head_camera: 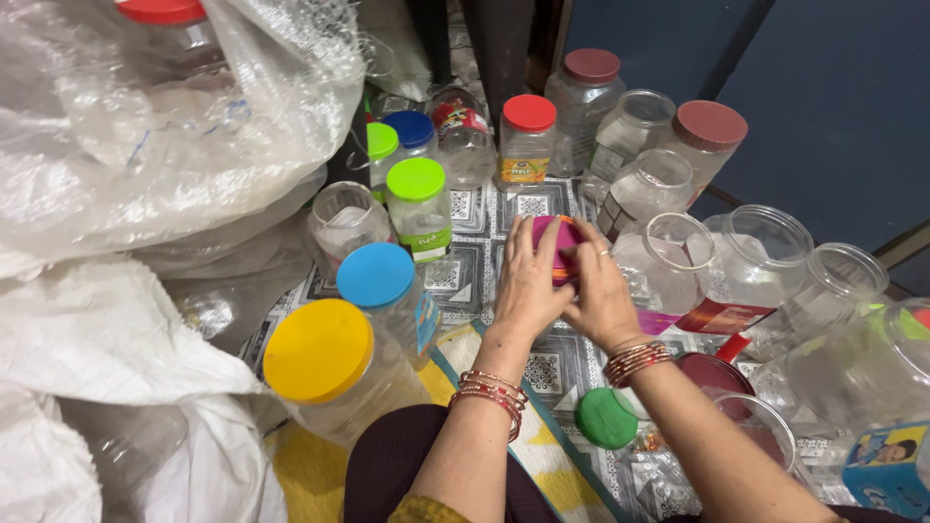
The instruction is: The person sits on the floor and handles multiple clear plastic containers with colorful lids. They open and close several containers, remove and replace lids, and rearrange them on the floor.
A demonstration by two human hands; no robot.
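Bangles ring both my wrists at the bottom of the view, above my dark sleeves. My left hand (528, 281) lies spread over a magenta lid (554, 242), fingers flat on its top, while my right hand (601, 295) curls round the lid's right edge, a ring showing on one finger; both hands grip this one lid together over the patterned mat (533, 203). Whether a jar sits under the lid I cannot tell, since my hands hide it. Just right of my right hand stands an open clear jar (668, 257), with more open jars beyond it. To my left are a yellow-lidded jar (320, 351) and a blue-lidded jar (376, 276), touching each other. A loose green lid (605, 417) lies between my forearms on the mat. White sacks (107, 329) fill the left side.
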